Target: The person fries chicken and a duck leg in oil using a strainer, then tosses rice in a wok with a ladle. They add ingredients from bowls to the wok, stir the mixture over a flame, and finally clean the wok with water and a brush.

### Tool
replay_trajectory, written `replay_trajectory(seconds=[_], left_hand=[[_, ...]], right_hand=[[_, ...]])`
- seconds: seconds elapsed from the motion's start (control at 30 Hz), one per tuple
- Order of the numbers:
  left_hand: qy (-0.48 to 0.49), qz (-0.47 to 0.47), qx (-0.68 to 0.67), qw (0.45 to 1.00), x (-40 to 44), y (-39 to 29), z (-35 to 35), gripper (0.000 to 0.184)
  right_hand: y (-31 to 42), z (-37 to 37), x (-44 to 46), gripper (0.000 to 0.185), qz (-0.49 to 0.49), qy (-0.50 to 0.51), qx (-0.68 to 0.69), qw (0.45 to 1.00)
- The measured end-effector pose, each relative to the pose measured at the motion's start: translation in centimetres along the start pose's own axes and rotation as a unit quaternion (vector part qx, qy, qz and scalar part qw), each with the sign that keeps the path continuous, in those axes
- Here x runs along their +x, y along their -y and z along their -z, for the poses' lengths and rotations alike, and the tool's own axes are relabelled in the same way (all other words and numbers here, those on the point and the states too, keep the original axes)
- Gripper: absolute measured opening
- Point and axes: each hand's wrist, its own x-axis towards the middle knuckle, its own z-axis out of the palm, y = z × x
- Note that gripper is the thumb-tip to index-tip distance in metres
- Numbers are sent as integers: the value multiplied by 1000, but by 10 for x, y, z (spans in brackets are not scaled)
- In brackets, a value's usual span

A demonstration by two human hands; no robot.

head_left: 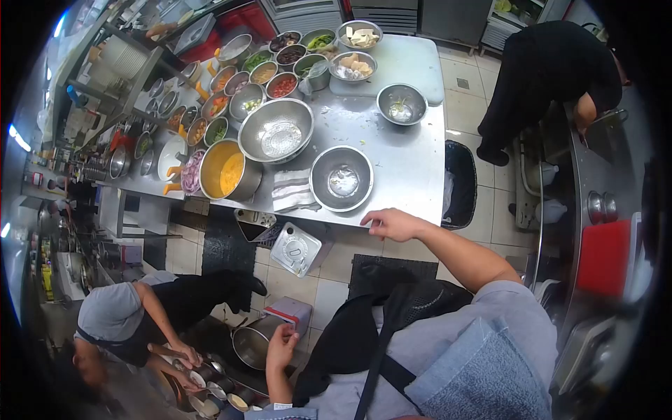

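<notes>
My right hand (393, 225) hovers beside the steel table's (413, 161) near edge, fingers loosely bent and apart, holding nothing. Nearest to it stands a steel mixing bowl (353, 199) with nothing visible inside but reflections. Left of that bowl lies a folded striped cloth (291, 190), and beyond is a larger steel bowl (259, 133). A steel pot (245, 183) contains a yellow liquid. Lower down, my left hand (281, 346) hangs in front of my body with its fingers slightly curled; nothing shows in it. Behind it is a large metal pot (250, 350).
Several bowls of cut ingredients, including red pieces (283, 87), crowd the table's far left. A white cutting board (423, 77) lies at the back. A square tin (295, 250) stands below the edge. One co-worker (115, 308) handles pots lower left; another person (553, 63) bends at right.
</notes>
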Motion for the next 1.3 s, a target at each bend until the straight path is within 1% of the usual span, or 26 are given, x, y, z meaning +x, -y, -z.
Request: replay_trajectory(seconds=[0.07, 0.2, 0.27, 0.3, 0.37, 0.43, 0.5, 0.57, 0.63, 0.7, 0.73, 0.87, 0.97, 1.17, 1.23, 1.3], left_hand=[[16, 2, 1, 1000, 10, 9, -11, 39], [52, 9, 11, 999, 10, -12, -25, 40], [59, 16, 4, 998, 12, -13, -24, 39], [53, 22, -7, 998, 14, -10, -21, 38], [46, 28, -18, 998, 15, -2, -16, 37], [9, 17, -19, 1000, 15, 7, -10, 35], [2, 21, -16, 1000, 12, 13, -5, 35], [-5, 26, -13, 1000, 9, 18, -5, 35], [-26, 34, -31, 999, 2, 16, -8, 36], [-21, 45, -35, 998, -4, 8, -13, 35], [-18, 55, -37, 998, -7, 6, -15, 35], [-9, 65, -50, 997, -11, 11, -21, 35], [-13, 61, -45, 997, -15, 2, -23, 34], [-26, 53, -44, 997, -18, -4, -21, 34], [-32, 54, -26, 998, -16, 9, -21, 35], [-33, 57, -44, 997, -16, 19, -24, 35]], right_hand=[[-2, -4, 5, 35, -19, 60, -25, 998], [-4, 10, 12, 31, 6, 83, -42, 996], [-8, 21, 18, 24, -20, 70, 14, 997], [-9, 26, 21, 24, -20, 72, 16, 997], [-9, 33, 27, 20, -118, 21, 61, 991], [-17, 36, 33, 19, -135, 3, 78, 988], [-22, 40, 36, 19, -178, -3, 140, 974], [-31, 51, 41, 19, -173, -4, 140, 975], [-39, 70, 43, 20, -171, -100, 175, 965], [-41, 93, 43, 20, -178, -193, 217, 940], [-40, 103, 43, 19, -173, -222, 217, 935], [-31, 122, 43, 18, -165, -244, 200, 935], [-27, 125, 46, 17, -157, -258, 201, 932], [-42, 139, 45, 17, -161, -295, 242, 910], [-51, 150, 44, 20, -172, -333, 279, 884], [-58, 160, 43, 21, -183, -357, 281, 872]])
